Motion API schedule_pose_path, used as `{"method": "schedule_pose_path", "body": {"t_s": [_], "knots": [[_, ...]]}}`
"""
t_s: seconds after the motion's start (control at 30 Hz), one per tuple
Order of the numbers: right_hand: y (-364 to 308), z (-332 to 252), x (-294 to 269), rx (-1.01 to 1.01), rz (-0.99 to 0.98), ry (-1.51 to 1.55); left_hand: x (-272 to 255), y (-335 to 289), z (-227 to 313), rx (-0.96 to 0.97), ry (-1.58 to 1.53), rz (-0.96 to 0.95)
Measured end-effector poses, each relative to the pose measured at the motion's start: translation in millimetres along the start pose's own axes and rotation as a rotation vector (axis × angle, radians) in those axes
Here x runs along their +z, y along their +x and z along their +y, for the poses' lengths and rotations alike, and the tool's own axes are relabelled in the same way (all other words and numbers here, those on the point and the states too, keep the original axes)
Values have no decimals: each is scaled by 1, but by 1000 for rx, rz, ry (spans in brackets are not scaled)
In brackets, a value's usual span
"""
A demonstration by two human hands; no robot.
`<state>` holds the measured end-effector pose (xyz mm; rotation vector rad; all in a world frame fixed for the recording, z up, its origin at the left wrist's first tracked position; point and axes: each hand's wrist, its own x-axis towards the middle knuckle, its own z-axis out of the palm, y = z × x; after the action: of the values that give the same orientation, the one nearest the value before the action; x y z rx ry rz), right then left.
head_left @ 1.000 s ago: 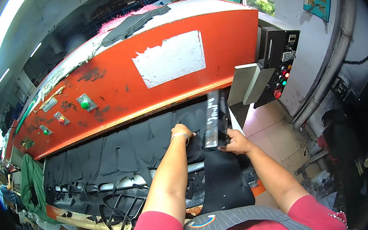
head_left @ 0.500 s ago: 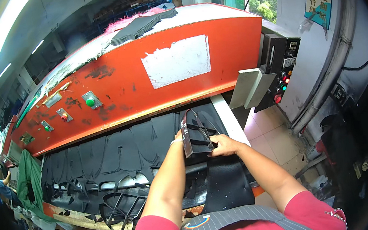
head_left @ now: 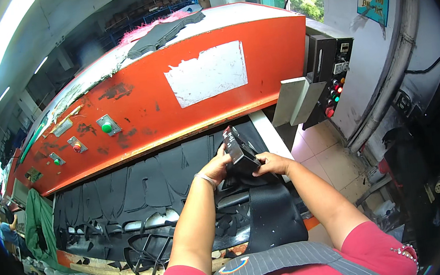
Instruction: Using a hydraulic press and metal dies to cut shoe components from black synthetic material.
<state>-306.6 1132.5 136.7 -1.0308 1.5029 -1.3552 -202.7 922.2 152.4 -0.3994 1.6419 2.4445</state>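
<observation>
Between my two hands is a dark metal cutting die (head_left: 239,154), tilted with one side wall turned up, over the right part of the press bed. My left hand (head_left: 216,168) grips its left side, fingers curled round the edge. At its near right corner my right hand (head_left: 274,164) has hold, thumb and fingers closed on the rim. Below it a black sheet (head_left: 272,217) drapes toward me over the bed's front edge. To the left lie black cut pieces (head_left: 155,183) in a row, with scraps along their near side.
The orange press beam (head_left: 141,87) spans the far side of the bed, with green and red buttons. A control box (head_left: 334,81) stands at the right end. Another black lattice frame (head_left: 149,250) leans at the front edge. Green cloth (head_left: 39,229) hangs at the left; a person (head_left: 9,227) is beyond.
The die has tipped over so its side wall faces up more and its inner struts are hidden. My left hand has turned, its back now showing.
</observation>
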Motion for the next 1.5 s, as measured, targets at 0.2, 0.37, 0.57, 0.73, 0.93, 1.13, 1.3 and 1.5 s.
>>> {"method": "schedule_pose_path", "body": {"t_s": [0.2,0.37,0.57,0.73,0.93,1.13,1.3,1.5], "knots": [[2,-27,-8,117,-93,-87,-3,-2,9,-7,-4,-116],[11,-23,-6,24,-190,-376,-11,-5,-11,-33,-444,-10],[0,-32,21,-67,-157,-452,3,-24,-15,-8,-433,-46],[3,-15,17,-230,-171,-640,8,-36,-21,20,-460,56],[-13,-19,29,-369,-285,-540,25,-59,-54,106,-254,345],[-95,10,-62,-47,110,-31,106,-110,-46,480,-601,283],[-81,30,-109,29,50,-41,129,-215,-44,894,-670,292],[-64,12,-106,159,-103,-668,150,-366,-126,1252,-704,741]]}}
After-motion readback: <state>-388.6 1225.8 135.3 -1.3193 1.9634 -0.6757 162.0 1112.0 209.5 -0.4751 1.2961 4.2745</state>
